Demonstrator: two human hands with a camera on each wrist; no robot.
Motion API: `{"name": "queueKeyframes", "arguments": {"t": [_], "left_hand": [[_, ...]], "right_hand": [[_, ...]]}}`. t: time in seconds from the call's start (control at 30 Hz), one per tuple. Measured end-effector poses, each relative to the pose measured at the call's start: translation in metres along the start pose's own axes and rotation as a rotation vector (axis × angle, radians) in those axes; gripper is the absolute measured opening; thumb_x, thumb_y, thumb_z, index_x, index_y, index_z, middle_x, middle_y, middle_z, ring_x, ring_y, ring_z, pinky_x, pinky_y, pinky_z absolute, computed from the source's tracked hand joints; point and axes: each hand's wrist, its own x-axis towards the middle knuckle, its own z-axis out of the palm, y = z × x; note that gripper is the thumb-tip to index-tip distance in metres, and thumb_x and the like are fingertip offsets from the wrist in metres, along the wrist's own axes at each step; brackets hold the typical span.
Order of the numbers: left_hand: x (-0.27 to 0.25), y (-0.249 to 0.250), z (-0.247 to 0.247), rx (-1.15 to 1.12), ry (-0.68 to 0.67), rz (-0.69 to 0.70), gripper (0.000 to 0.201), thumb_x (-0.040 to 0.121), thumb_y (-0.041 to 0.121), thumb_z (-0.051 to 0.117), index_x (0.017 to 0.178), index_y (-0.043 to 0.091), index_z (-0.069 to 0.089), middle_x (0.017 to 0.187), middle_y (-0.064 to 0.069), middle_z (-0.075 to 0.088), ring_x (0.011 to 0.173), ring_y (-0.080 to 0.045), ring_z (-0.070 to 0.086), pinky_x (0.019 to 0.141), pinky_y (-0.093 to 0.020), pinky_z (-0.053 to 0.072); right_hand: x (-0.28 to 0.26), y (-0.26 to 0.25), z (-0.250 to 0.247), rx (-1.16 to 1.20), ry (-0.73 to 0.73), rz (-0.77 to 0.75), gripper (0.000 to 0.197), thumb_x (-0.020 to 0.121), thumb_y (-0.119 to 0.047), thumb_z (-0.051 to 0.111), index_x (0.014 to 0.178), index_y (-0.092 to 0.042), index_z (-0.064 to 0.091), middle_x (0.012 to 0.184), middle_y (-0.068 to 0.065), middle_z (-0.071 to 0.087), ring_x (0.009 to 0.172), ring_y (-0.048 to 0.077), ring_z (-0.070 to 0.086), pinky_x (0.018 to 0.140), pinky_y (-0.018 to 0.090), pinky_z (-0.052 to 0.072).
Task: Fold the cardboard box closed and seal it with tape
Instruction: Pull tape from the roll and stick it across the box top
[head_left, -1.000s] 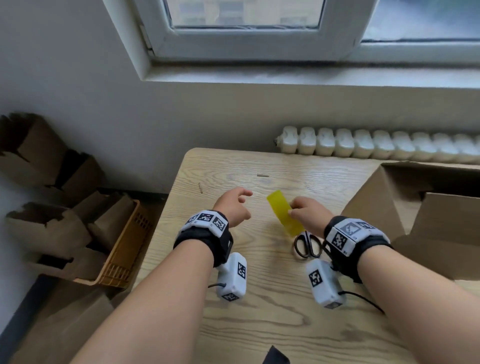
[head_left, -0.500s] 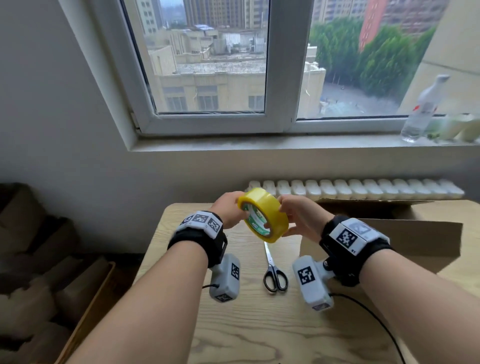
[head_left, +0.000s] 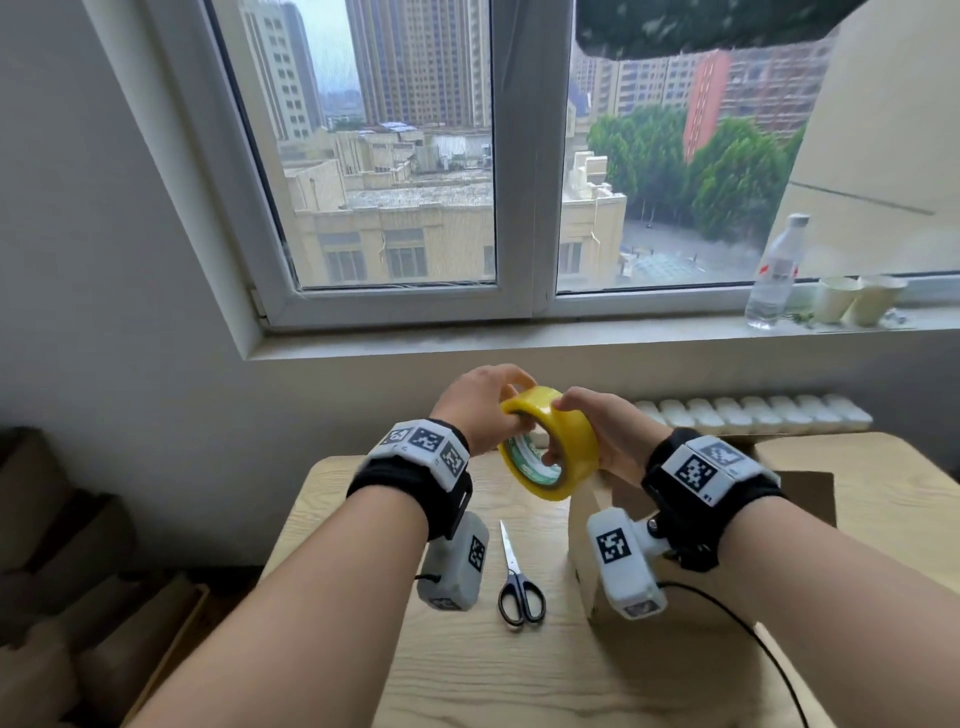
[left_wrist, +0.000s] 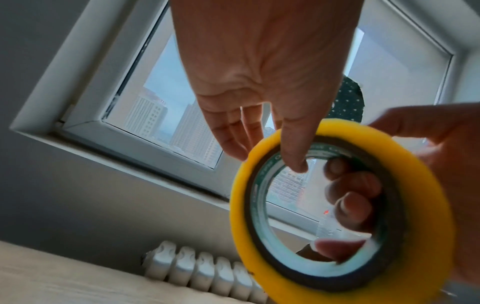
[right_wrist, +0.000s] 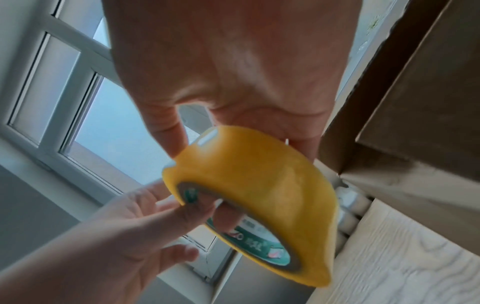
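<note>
A yellow tape roll with a green-printed core hangs in the air above the table, held by both hands. My right hand grips it with fingers through the core and the thumb on the outer band. My left hand pinches the roll's top rim, thumb inside the core and fingers behind it. The brown cardboard box stands open on the table at the right, partly hidden by my right wrist; its wall is close beside the roll.
Black-handled scissors lie on the wooden table between my forearms. A radiator runs behind the table. A bottle and paper cups stand on the windowsill. Cardboard boxes are piled on the floor at the left.
A second ago my right hand alone held the roll low over the table. The roll has been raised, and my left hand has taken hold of its rim.
</note>
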Motion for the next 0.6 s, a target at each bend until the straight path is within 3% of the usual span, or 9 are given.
{"name": "queueKeyframes", "arguments": {"t": [0.17, 0.3, 0.37, 0.47, 0.6], "left_hand": [[0.005, 0.032, 0.005, 0.0, 0.06, 0.062, 0.044, 0.067, 0.028, 0.083, 0.107, 0.03, 0.066, 0.101, 0.005, 0.062, 0.09, -0.012, 0.06, 0.085, -0.034, 0.053], [0.008, 0.049, 0.006, -0.084, 0.086, 0.087, 0.048, 0.067, 0.027, 0.084, 0.112, 0.029, 0.067, 0.103, 0.007, 0.066, 0.083, -0.006, 0.058, 0.075, -0.023, 0.048], [0.01, 0.051, 0.002, -0.125, 0.058, 0.06, 0.049, 0.072, 0.026, 0.082, 0.119, 0.027, 0.065, 0.104, 0.007, 0.067, 0.084, -0.005, 0.059, 0.077, -0.022, 0.048], [0.013, 0.048, 0.0, -0.187, -0.018, 0.015, 0.041, 0.076, 0.023, 0.08, 0.116, 0.02, 0.069, 0.106, 0.002, 0.072, 0.092, -0.009, 0.064, 0.088, -0.031, 0.054], [0.015, 0.058, 0.007, -0.158, -0.01, 0.012, 0.04, 0.069, 0.022, 0.084, 0.107, 0.018, 0.073, 0.1, 0.004, 0.073, 0.087, -0.01, 0.066, 0.088, -0.035, 0.055]], "right_hand": [[-0.007, -0.007, -0.022, 0.005, 0.043, -0.01, 0.039, 0.09, -0.031, 0.052, 0.117, -0.002, 0.051, 0.081, 0.015, 0.062, 0.069, 0.027, 0.06, 0.08, 0.041, 0.049], [-0.016, -0.012, -0.041, 0.108, 0.02, -0.032, 0.029, 0.088, -0.026, 0.049, 0.105, -0.003, 0.05, 0.078, 0.014, 0.054, 0.062, 0.023, 0.053, 0.067, 0.033, 0.048], [-0.02, -0.013, -0.05, 0.202, -0.019, -0.066, 0.028, 0.085, -0.025, 0.047, 0.102, -0.003, 0.047, 0.074, 0.013, 0.051, 0.059, 0.022, 0.051, 0.063, 0.031, 0.046], [-0.026, -0.019, -0.062, 0.255, -0.069, -0.091, 0.038, 0.07, -0.026, 0.051, 0.1, -0.003, 0.045, 0.07, 0.01, 0.052, 0.057, 0.02, 0.052, 0.061, 0.031, 0.044], [-0.028, -0.023, -0.069, 0.101, -0.019, -0.049, 0.061, 0.069, -0.036, 0.058, 0.119, -0.002, 0.047, 0.097, 0.021, 0.057, 0.079, 0.029, 0.057, 0.073, 0.036, 0.049]]}}
